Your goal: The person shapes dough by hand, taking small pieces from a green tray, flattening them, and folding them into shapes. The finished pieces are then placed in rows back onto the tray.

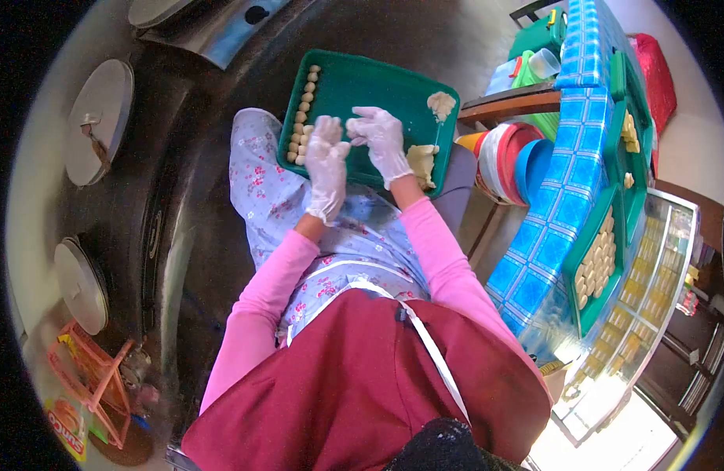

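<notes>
On my lap rests a green tray [370, 78]. Small pale dough balls [304, 107] line its left side. A lump of dough [441, 105] lies at its right end, and a larger piece of dough [422, 163] sits at the lower right. Both hands wear clear gloves. My left hand [327, 151] is over the tray beside the dough balls, its fingers pressed together; what it holds, if anything, is hidden. My right hand [377, 137] is just to the right, fingers bent toward the left hand, with something small and pale at the fingertips that I cannot make out.
To the right, a table with a blue checked cloth [545, 212] bears green trays; one holds many flat dough pieces [596, 263]. Stacked tubs [509, 161] stand beside it. Round lids [100, 122] are at the left, with an orange rack [91, 377] below.
</notes>
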Demonstrator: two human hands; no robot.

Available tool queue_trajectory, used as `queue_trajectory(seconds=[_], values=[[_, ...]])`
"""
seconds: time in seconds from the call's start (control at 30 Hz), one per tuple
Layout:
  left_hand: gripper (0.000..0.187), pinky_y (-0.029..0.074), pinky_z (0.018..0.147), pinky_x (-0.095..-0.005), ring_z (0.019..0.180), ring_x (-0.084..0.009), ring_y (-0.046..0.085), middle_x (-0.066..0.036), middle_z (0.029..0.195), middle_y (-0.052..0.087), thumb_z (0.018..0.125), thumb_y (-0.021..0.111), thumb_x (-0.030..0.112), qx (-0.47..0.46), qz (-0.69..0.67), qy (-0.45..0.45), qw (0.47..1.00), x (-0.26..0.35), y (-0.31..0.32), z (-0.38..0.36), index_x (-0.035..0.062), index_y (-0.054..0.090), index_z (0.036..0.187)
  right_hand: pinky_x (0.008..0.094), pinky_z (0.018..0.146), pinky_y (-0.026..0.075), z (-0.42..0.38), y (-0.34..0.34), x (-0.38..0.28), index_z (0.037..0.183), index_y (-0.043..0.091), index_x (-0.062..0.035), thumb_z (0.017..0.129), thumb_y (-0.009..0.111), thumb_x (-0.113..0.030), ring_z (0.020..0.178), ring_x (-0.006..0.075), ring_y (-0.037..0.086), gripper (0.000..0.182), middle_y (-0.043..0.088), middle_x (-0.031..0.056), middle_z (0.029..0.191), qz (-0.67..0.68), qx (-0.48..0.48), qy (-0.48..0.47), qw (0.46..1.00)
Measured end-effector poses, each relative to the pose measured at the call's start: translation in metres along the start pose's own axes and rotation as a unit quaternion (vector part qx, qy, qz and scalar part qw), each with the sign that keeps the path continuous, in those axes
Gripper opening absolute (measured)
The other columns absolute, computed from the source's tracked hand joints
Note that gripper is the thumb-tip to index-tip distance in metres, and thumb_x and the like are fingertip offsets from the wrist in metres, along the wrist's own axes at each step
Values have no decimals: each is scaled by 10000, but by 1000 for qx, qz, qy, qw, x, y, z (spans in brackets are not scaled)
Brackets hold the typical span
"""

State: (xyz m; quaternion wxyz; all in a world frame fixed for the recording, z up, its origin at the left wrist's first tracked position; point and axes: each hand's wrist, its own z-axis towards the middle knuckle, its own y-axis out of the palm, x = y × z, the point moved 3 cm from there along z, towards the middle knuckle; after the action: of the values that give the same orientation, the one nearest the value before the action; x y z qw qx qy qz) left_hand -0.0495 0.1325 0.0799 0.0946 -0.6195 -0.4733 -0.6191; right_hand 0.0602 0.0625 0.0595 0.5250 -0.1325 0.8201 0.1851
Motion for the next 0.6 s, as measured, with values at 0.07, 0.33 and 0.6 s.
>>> queue_trajectory(seconds=[0.07, 0.33, 0.6], values=[[552, 383, 1052, -360, 1198, -254, 524, -179, 1327, 518, 809, 513, -68, 55, 7, 17, 998, 18, -24, 7, -55, 405, 1350, 260, 538, 527, 15, 22, 10, 1063, 625, 64, 747, 686, -46, 647, 166, 646, 340, 679, 113, 854, -67, -10, 22, 997], [422, 502, 819, -263, 1050, -234, 620, -190, 1232, 599, 853, 552, -26, 181, -3, 43, 983, 59, -83, 17, -60, 481, 1267, 390, 610, 515, 37, 76, 40, 831, 711, -2, 751, 645, -92, 696, 276, 669, 137, 682, 183, 799, -355, 41, -189, 914], [423, 536, 850, -327, 1006, -249, 644, -184, 1157, 628, 829, 559, -58, 92, -59, -53, 993, 47, -59, 18, -68, 482, 1244, 397, 727, 532, 27, 13, 1, 902, 739, -122, 796, 556, -229, 821, 314, 673, 237, 683, 146, 890, -374, 42, -175, 910]])
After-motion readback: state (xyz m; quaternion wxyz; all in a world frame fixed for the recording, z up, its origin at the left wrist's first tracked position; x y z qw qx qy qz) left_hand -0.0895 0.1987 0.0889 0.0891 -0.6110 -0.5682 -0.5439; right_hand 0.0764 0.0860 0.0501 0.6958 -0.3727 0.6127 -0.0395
